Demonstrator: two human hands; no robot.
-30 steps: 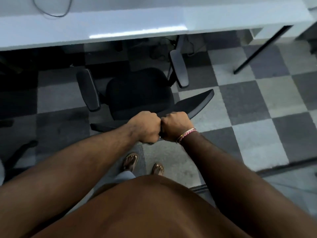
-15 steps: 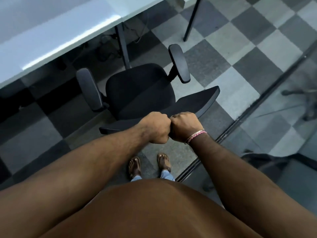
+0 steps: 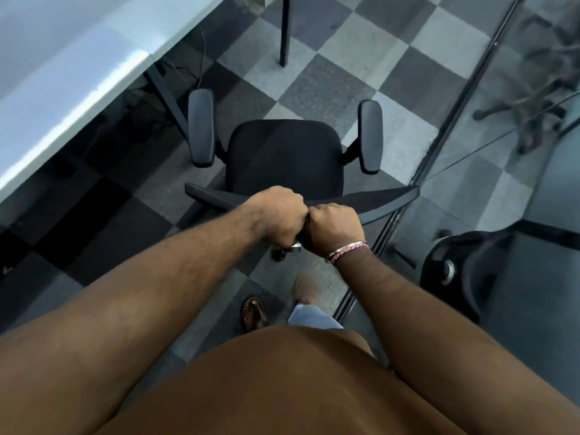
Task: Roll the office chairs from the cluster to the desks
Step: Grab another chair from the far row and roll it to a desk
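Note:
A black office chair (image 3: 284, 155) with two padded armrests stands in front of me on the checkered carpet, its seat facing away. My left hand (image 3: 277, 215) and my right hand (image 3: 334, 229) sit side by side, both closed on the top middle of its backrest. A white desk (image 3: 66, 67) runs along the upper left, and the chair stands to its right, outside the desk's edge. The chair's wheels are mostly hidden under the seat and my arms.
A black desk leg (image 3: 285, 29) stands ahead of the chair. A glass partition with a floor track (image 3: 439, 149) runs close along the chair's right side. Behind the glass lies another chair's base (image 3: 452, 271). Cables hang under the desk. My sandalled feet (image 3: 254, 312) are just behind the chair.
The chair and my view have swung to the right. The desk has shifted from straight ahead to the upper left, and the glass partition has come in on the right. Both hands kept their grip.

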